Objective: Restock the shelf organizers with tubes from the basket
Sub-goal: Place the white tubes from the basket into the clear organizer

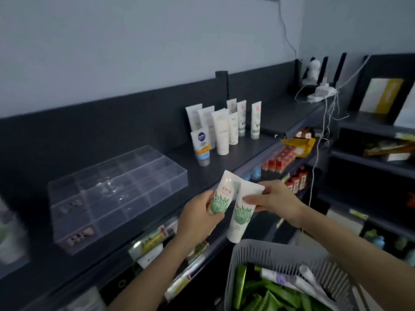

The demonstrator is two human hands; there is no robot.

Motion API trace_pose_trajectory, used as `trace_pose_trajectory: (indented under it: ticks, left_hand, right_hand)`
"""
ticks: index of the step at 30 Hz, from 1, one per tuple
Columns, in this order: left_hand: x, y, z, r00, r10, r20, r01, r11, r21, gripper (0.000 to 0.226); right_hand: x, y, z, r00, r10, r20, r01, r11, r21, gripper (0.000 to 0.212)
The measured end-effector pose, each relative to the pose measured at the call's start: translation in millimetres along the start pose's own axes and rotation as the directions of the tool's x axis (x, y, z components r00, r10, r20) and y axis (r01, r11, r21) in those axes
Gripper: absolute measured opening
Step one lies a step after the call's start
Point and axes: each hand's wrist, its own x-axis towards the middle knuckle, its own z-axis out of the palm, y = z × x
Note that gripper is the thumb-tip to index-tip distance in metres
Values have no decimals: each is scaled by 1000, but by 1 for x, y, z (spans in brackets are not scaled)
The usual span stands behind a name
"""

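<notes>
Matte dark shelf [235, 158] | left hand [197, 215]: glossy tube [222, 196] | right hand [274, 199]: matching tube [241, 218]

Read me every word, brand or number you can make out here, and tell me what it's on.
"NIVEA", on the blue badge of the short tube.
Held green-leaf tubes: print too blurred to read.
Other standing tubes, shelf tags, yellow card: unreadable.

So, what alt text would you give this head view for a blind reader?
A person holds two white and green tubes, the left tube in the left hand and the right tube in the right hand, above a grey basket of more tubes. Ahead, a dark shelf carries a clear organizer and standing tubes.
</notes>
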Motion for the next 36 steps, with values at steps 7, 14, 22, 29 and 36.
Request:
trace_pose_trajectory:
  ticks: [7,14,22,29,36]
  left_hand:
    - [-32,3,-110,970,17,-243,-30,998,-51,39]
    - [-95,-31,-207,883,0,-470,62,991,116,29]
    - [-179,-91,-308,715,-101,-692,230,968,97,33]
    - [-216,-139,-372,583,-166,-795,387,918,92,35]
    - [-218,-179,-394,603,-261,-753,504,857,106,36]
  right_hand:
    - [4,-89,83,977,-190,97,179,977,117,20]
    - [0,-136,189,924,-287,252,260,956,135,15]
    - [-11,-183,328,813,-384,437,381,919,100,14]
    - [-4,-223,419,710,-505,491,561,827,40,13]
    - [13,-241,472,644,-577,502,741,633,-223,17]
